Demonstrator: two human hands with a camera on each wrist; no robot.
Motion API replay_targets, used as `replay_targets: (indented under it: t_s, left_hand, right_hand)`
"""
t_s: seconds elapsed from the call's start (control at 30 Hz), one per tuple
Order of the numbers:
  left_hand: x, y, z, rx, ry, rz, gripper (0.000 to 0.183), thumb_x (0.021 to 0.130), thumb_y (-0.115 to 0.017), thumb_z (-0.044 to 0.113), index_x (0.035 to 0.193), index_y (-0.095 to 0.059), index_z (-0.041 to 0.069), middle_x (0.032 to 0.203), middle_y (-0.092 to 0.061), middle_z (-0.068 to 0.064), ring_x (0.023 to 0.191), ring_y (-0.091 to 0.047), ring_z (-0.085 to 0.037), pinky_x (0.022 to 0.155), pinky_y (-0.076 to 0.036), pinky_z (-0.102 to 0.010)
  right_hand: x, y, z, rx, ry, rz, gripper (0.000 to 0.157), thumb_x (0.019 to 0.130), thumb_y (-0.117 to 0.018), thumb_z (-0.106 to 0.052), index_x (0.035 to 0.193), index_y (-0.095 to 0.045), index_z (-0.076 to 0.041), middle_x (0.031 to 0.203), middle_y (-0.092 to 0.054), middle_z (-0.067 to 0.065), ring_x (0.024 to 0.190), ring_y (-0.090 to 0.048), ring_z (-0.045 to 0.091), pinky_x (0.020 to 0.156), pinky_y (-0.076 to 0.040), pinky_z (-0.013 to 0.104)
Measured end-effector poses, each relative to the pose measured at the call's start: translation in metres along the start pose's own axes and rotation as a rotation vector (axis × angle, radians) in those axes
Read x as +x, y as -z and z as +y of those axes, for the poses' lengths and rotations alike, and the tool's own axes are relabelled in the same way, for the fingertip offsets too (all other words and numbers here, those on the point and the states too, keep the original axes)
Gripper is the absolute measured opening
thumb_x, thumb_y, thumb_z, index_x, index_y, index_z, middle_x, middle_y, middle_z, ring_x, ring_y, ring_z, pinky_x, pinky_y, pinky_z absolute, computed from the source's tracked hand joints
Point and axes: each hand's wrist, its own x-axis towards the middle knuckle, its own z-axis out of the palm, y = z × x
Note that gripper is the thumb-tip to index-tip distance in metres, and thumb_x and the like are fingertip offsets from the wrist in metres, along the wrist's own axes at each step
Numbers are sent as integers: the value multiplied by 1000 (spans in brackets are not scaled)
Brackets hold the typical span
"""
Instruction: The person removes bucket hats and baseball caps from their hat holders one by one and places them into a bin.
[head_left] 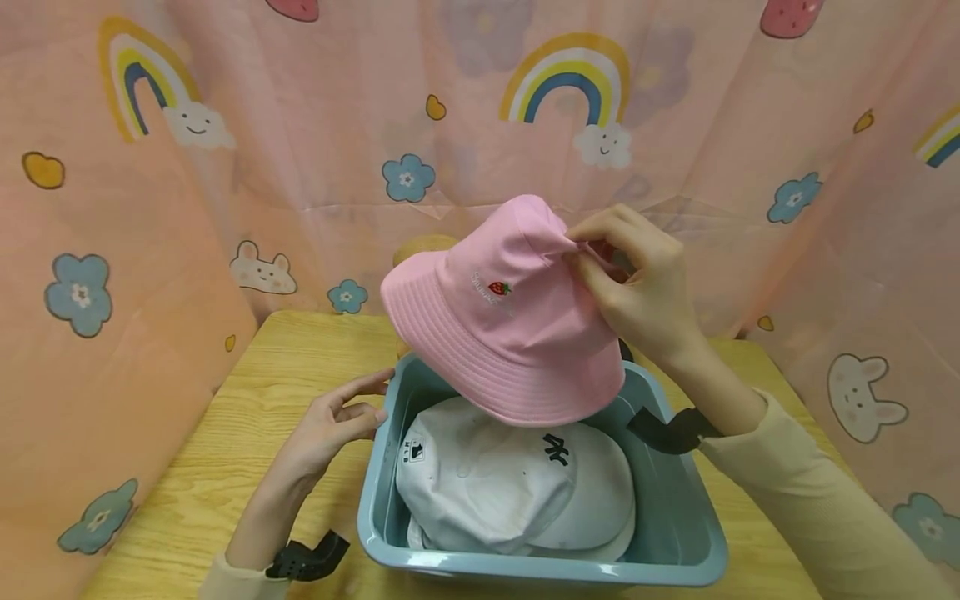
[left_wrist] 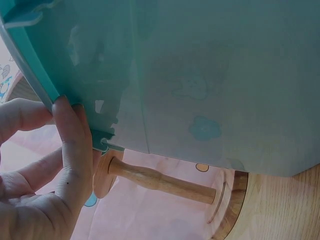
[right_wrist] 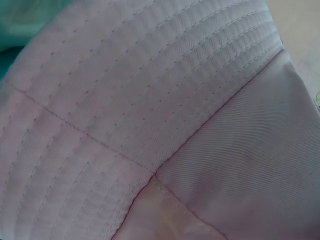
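A pink bucket hat [head_left: 517, 325] with a small embroidered strawberry hangs tilted over the blue plastic basin [head_left: 540, 569]. My right hand [head_left: 637, 262] pinches its crown between thumb and fingers. Stitched brim and crown fabric fill the right wrist view. Inside the basin lies a white baseball cap [head_left: 487, 483] with a dark NY logo, partly overlapped by the pink brim. At the basin's left rim, my left hand [head_left: 333, 421] grips the edge with thumb and fingertips; the left wrist view shows the fingers [left_wrist: 70, 135] against the rim and outer wall.
Behind the basin stands a wooden stand [left_wrist: 162, 182] with a round base, mostly hidden by the pink hat in the head view. The wooden table [head_left: 300, 350] is bordered by a printed pink curtain [head_left: 337, 92] at the back and sides.
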Motion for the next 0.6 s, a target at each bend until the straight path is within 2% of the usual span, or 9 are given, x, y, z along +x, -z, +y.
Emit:
replay_targets:
  t_s: [0.3, 0.6]
  left_hand:
    - [2, -1, 1, -3, -11, 2, 53, 94, -59, 10, 144, -42, 3, 131, -43, -23, 85, -66, -6, 79, -55, -28]
    - [1, -2, 3, 11, 17, 25, 54, 93, -60, 10, 142, -41, -1, 132, -44, -25, 88, -65, -6, 79, -56, -28]
  right_hand:
    - [-10, 7, -11, -6, 117, -33, 17, 81, -59, 11, 85, -70, 0, 84, -65, 7, 72, -46, 3, 58, -33, 15]
    - [-21, 15, -21, -7, 147, -79, 18, 81, -58, 8, 85, -71, -3, 86, -66, 7, 77, -52, 3, 57, -32, 13]
